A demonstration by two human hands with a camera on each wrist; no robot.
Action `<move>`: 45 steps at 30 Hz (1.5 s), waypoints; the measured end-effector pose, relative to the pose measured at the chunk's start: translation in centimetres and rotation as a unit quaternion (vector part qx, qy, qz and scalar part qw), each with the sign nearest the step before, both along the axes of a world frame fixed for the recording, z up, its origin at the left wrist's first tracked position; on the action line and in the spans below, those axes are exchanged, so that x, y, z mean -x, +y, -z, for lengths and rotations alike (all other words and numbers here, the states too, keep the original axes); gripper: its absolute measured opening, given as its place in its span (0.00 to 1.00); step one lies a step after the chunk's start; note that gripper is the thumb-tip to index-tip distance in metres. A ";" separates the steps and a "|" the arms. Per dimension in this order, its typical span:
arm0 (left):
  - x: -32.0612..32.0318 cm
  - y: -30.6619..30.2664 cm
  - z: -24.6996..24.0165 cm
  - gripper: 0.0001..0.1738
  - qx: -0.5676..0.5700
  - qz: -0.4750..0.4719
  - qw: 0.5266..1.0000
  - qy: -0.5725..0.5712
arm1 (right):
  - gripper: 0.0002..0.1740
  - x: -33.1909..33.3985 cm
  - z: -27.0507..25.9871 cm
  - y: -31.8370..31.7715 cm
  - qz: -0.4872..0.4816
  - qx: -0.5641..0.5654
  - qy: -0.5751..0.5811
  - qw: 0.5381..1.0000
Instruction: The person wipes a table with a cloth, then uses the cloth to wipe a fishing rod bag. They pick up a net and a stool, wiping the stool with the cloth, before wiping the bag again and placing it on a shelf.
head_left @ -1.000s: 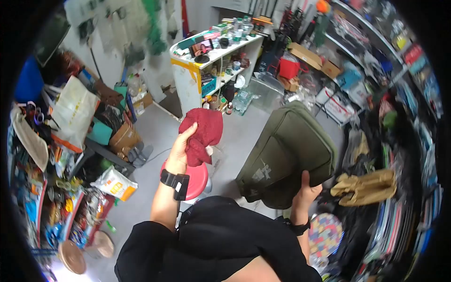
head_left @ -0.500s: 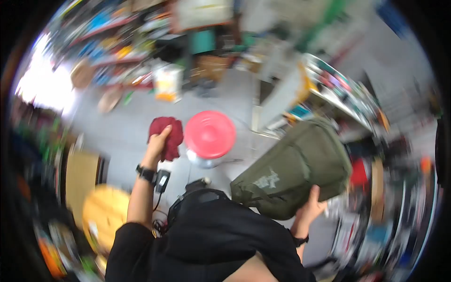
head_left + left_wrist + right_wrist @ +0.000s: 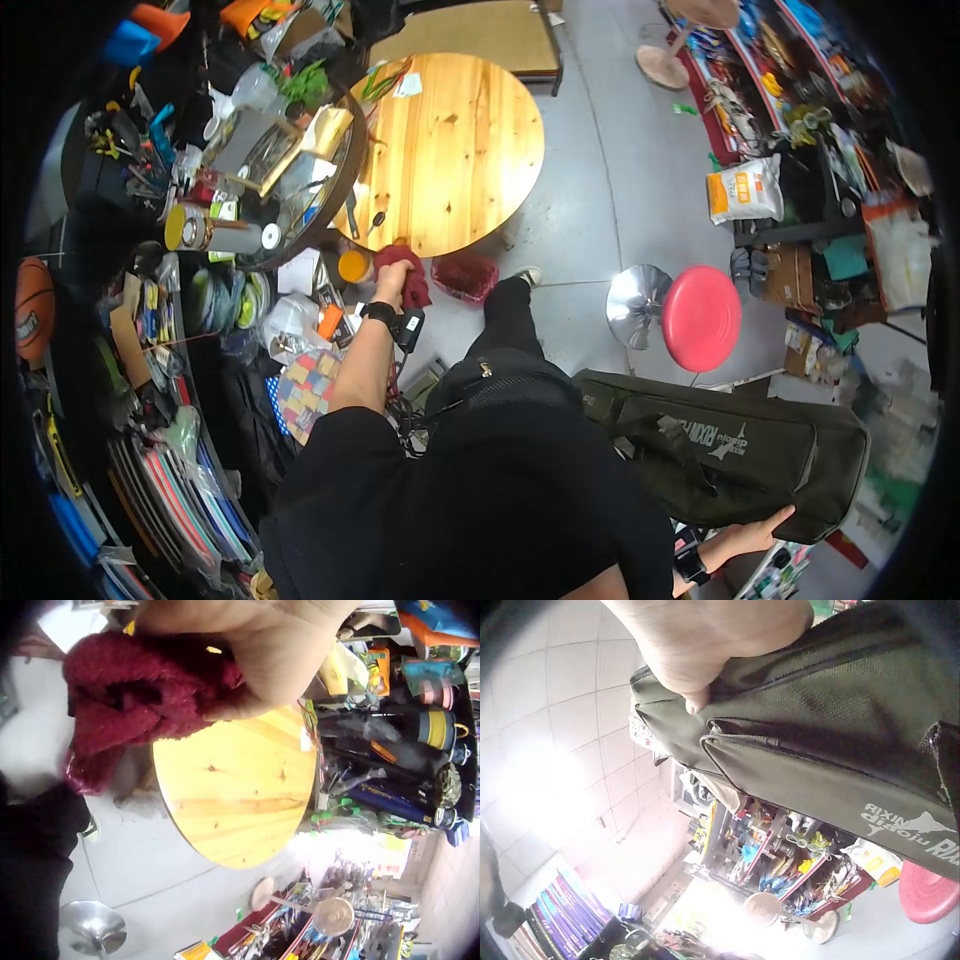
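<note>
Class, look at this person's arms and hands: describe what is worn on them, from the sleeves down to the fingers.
Both arms have short black sleeves. The left hand and right hand are gloveless. Each wrist has a black strap; the left strap has a small dark box beside it, marked with a little white label.

Table (image 3: pixel 450 150): smooth, glossy, knotted wood. Cloth (image 3: pixel 127 697): rough, matt, fuzzy. Stool seat (image 3: pixel 702 318): smooth plastic-looking. Bag (image 3: pixel 840 712): matt woven fabric.

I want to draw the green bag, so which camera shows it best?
The head view: the green bag shows nearly end to end, with lettering and strap. The right wrist view shows just part, close up; the left wrist view shows none.
</note>
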State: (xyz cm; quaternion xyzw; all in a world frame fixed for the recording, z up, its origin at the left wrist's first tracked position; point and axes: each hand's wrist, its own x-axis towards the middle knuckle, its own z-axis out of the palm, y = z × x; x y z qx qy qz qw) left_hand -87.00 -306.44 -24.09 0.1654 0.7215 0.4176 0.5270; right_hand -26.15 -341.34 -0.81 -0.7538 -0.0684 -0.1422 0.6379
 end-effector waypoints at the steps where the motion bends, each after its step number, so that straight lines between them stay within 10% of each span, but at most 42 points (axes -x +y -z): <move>1: 1.1 -0.1 0.4 0.10 -0.031 -0.028 0.999 0.004 | 0.27 1.2 -1.1 1.7 0.015 0.001 0.017 1.000; 5: 3.3 2.8 4.1 0.14 0.006 -0.096 0.989 0.116 | 0.31 3.7 -2.2 6.5 0.025 0.056 0.031 0.998; 7: 4.0 5.3 10.9 0.21 0.087 -0.057 0.891 0.443 | 0.30 3.7 -2.5 8.8 0.036 0.089 0.046 0.994; 11: -1.5 8.0 15.4 0.18 0.105 0.039 0.812 0.574 | 0.24 0.7 -0.4 9.3 0.045 0.180 0.040 0.982; 13: -4.6 8.8 14.2 0.21 0.056 0.138 0.800 0.582 | 0.23 1.9 -0.3 11.4 0.061 0.255 0.002 0.965; 15: -3.9 7.9 14.6 0.32 -0.004 0.127 0.811 0.571 | 0.19 1.9 -1.5 13.1 0.014 0.605 -0.096 0.791; 16: -2.7 9.0 14.4 0.33 0.009 0.116 0.808 0.578 | 0.21 5.4 -1.9 17.7 0.021 0.445 -0.041 0.894; 17: -1.9 10.5 14.1 0.34 0.021 0.105 0.804 0.585 | 0.21 4.5 -1.4 17.9 0.025 0.444 -0.041 0.895; 19: -3.5 14.0 14.5 0.35 0.036 0.076 0.804 0.588 | 0.27 2.3 0.2 17.3 -0.012 0.460 -0.079 0.884; 20: -4.9 15.5 14.8 0.35 0.038 0.080 0.798 0.596 | 0.28 3.0 -1.1 20.0 0.132 0.437 0.094 0.885; 25: -7.0 21.3 13.4 0.34 -0.050 0.181 0.791 0.582 | 0.28 -0.1 0.6 18.0 0.001 0.502 -0.007 0.865; 32: -4.9 37.1 13.8 0.34 0.049 -0.001 0.820 0.571 | 0.29 -3.7 2.5 15.7 -0.063 0.556 -0.021 0.828; 35: -6.5 42.5 13.9 0.35 -0.172 0.170 0.791 0.562 | 0.29 -6.7 3.2 12.0 -0.085 0.594 -0.039 0.799; 39: -8.8 51.7 14.3 0.37 -0.199 0.227 0.813 0.498 | 0.36 1.3 2.1 20.5 0.013 0.316 0.092 0.944; 43: -12.2 53.8 14.8 0.33 -0.258 0.286 0.736 0.556 | 0.41 0.1 2.7 17.4 -0.069 0.507 0.002 0.859; 45: -16.5 49.9 14.8 0.30 -0.407 0.320 0.710 0.477 | 0.42 1.0 1.6 17.3 -0.116 0.648 -0.127 0.742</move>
